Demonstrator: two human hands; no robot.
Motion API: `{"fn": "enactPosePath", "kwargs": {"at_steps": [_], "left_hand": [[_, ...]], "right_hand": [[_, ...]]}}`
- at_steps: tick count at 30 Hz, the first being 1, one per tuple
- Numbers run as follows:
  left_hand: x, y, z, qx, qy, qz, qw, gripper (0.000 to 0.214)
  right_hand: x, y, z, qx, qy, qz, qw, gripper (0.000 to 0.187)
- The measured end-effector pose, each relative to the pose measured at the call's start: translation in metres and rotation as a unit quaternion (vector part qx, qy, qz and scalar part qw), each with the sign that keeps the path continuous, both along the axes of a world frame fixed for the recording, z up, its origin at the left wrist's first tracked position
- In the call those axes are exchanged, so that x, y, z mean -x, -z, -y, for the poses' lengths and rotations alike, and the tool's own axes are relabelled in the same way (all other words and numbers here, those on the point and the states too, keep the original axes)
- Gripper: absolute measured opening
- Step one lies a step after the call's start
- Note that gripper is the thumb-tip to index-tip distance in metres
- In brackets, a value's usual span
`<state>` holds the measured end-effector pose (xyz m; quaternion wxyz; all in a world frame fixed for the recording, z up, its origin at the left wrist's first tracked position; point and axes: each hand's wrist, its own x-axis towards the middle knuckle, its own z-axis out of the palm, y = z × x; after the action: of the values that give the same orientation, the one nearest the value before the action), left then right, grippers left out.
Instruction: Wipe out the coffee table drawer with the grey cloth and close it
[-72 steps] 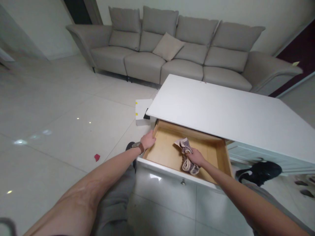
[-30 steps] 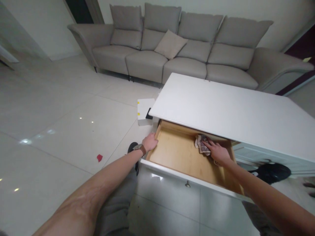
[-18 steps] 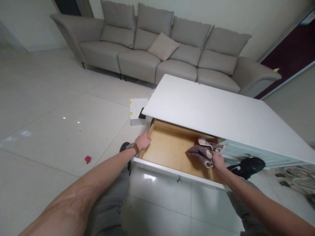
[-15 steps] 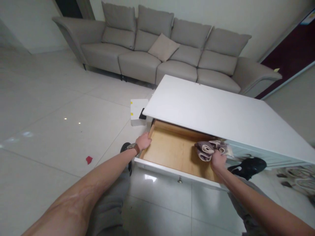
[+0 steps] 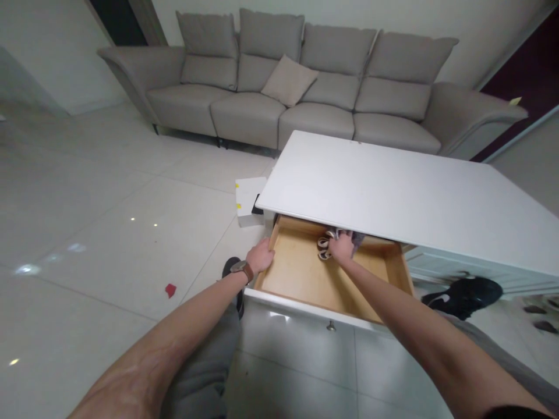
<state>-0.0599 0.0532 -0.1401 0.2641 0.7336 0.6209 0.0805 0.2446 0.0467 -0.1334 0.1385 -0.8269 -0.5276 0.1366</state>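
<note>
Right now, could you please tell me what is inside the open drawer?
Inside the drawer is a bunched dark cloth with pale edges, gripped by the right hand. The hand covers part of the cloth, and the forearm hides some of the drawer floor.

Our right hand (image 5: pixel 342 247) and the cloth (image 5: pixel 323 242) are at the back of the drawer (image 5: pixel 297 262), near its middle, no longer over its right side.

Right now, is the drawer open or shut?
Open. The drawer sticks out from under the white tabletop, and you can see inside it.
</note>
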Motion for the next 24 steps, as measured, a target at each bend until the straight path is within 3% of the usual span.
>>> {"fn": "enactPosePath", "kwargs": {"at_steps": [4, 7, 10, 13, 18, 24], "left_hand": [[-0.001, 0.001, 0.0, 0.003, -0.004, 0.0, 1.0, 0.035], [-0.002, 0.0, 0.0, 0.0, -0.003, 0.001, 1.0, 0.034], [-0.002, -0.001, 0.0, -0.003, 0.0, 0.003, 1.0, 0.031], [-0.002, -0.002, -0.001, 0.002, -0.002, -0.004, 1.0, 0.032], [-0.001, -0.002, -0.002, 0.008, -0.003, -0.017, 1.0, 0.034], [-0.002, -0.005, -0.002, 0.019, -0.009, -0.017, 1.0, 0.037]], "right_hand": [[0.081, -0.005, -0.035, 0.019, -0.021, -0.029, 0.999, 0.04], [0.133, -0.01, -0.053, 0.016, -0.122, -0.052, 0.991, 0.042], [0.155, -0.016, -0.061, 0.014, -0.228, -0.042, 0.973, 0.045], [0.144, -0.019, -0.057, 0.033, -0.266, -0.006, 0.963, 0.047], [0.091, -0.017, -0.031, 0.035, -0.291, 0.079, 0.953, 0.068], [-0.01, -0.009, 0.018, 0.033, -0.204, 0.147, 0.967, 0.08]]}}
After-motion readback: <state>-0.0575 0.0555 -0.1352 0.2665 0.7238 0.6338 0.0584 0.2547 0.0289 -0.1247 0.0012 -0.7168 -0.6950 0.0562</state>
